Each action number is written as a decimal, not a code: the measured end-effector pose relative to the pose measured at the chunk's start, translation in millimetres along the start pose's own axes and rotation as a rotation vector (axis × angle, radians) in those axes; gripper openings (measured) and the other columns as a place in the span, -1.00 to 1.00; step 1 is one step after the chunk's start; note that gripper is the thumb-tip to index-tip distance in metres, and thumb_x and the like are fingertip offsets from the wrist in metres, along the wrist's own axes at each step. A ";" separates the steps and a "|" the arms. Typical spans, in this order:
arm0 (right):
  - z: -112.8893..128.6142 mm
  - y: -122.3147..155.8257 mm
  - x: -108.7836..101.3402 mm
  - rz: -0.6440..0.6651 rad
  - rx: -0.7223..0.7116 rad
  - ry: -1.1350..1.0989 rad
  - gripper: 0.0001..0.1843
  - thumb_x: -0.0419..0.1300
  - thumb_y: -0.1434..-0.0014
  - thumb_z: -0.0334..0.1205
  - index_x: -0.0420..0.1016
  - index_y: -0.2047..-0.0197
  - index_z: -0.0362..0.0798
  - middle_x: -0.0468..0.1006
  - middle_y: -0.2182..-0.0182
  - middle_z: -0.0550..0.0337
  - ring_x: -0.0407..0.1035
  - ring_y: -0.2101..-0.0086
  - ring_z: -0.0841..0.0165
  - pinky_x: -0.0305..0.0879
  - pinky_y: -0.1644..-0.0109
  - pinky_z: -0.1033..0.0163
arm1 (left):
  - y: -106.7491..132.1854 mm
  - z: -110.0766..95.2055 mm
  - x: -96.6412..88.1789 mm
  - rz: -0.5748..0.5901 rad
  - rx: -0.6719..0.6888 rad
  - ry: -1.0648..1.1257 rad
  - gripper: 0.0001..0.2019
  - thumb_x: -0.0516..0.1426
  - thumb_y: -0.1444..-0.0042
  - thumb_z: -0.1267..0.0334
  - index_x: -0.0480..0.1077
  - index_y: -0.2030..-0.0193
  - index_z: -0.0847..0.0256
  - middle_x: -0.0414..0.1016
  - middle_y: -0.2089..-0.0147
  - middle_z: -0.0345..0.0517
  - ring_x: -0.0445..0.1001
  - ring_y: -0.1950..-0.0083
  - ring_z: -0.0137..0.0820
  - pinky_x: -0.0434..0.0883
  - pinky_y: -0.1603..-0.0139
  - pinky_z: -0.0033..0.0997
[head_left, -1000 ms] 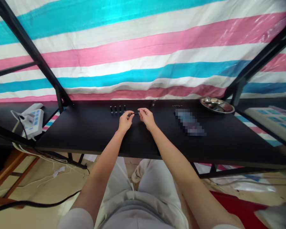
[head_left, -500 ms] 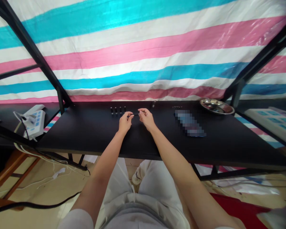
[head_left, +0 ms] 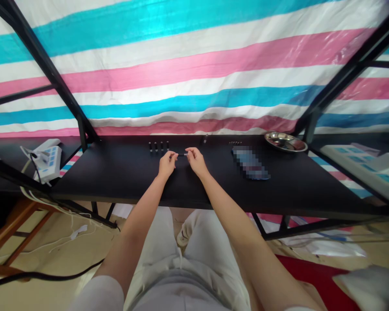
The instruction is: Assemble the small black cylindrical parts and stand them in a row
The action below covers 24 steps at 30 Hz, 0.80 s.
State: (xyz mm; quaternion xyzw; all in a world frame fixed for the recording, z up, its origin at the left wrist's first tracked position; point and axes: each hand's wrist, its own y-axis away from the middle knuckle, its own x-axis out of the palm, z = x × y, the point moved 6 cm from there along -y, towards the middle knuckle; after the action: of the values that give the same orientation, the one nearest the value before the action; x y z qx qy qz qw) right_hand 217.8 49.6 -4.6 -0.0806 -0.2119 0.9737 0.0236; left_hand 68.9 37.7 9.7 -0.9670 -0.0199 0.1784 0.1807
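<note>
Rod (head_left: pixel 182 154), thin, dark, is pinched by left hand (head_left: pixel 167 164) and right hand (head_left: pixel 196 161)

Black table (head_left: pixel 123 172) bearing four small cylinders (head_left: pixel 156 147), tiny pieces (head_left: pixel 235 143) in row, pixelated item (head_left: pixel 251 163), metal dish (head_left: pixel 283 144)

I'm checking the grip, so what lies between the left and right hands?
The head view shows a thin dark piece spanning the gap from the left hand to the right hand.
</note>
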 end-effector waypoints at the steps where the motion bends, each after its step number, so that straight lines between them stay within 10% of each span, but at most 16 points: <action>1: 1.8 2.7 -2.3 -0.024 0.000 0.016 -0.66 -0.07 -0.17 0.04 0.29 0.17 -0.02 0.25 0.54 0.30 0.16 0.55 0.45 0.14 0.43 0.30 | 1.3 0.2 -1.3 -0.009 -0.009 0.002 -0.81 0.02 -0.12 0.13 0.30 0.33 0.22 0.39 0.45 -0.26 0.28 0.66 -0.62 0.24 0.57 -0.59; 12: 33.5 27.3 1.7 0.120 -0.241 0.399 -0.77 0.01 -0.18 -0.14 0.43 0.22 -0.03 0.40 0.31 0.07 0.30 0.30 0.31 0.24 0.18 0.19 | 5.3 -4.2 -9.1 -0.059 -0.034 0.088 -0.73 0.04 -0.10 0.05 0.29 0.40 0.24 0.37 0.50 -0.25 0.27 0.66 -0.62 0.24 0.58 -0.59; 17: 29.7 25.3 -11.0 -0.022 -0.199 0.653 -0.78 0.04 -0.16 -0.19 0.49 0.29 -0.05 0.37 0.31 0.01 0.26 0.26 0.22 0.18 0.17 0.12 | 3.9 -0.4 -12.4 -0.109 -0.064 0.091 -0.74 0.06 -0.08 0.06 0.31 0.37 0.25 0.36 0.51 -0.26 0.27 0.66 -0.62 0.24 0.60 -0.60; 24: 32.7 25.2 -11.4 -0.044 -0.209 0.420 -0.77 0.01 -0.18 -0.15 0.43 0.22 -0.04 0.33 0.42 0.14 0.24 0.38 0.32 0.20 0.25 0.21 | 4.8 -1.3 -3.5 -0.012 -0.077 0.152 -0.77 0.15 0.01 0.13 0.34 0.37 0.28 0.38 0.52 -0.25 0.26 0.65 -0.62 0.25 0.61 -0.59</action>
State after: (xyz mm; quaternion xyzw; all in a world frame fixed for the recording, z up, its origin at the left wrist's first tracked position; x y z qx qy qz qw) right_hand 223.3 12.5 15.9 -0.2790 -0.3037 0.9075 0.0798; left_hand 66.0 32.4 10.2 -0.9839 -0.0187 0.1025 0.1452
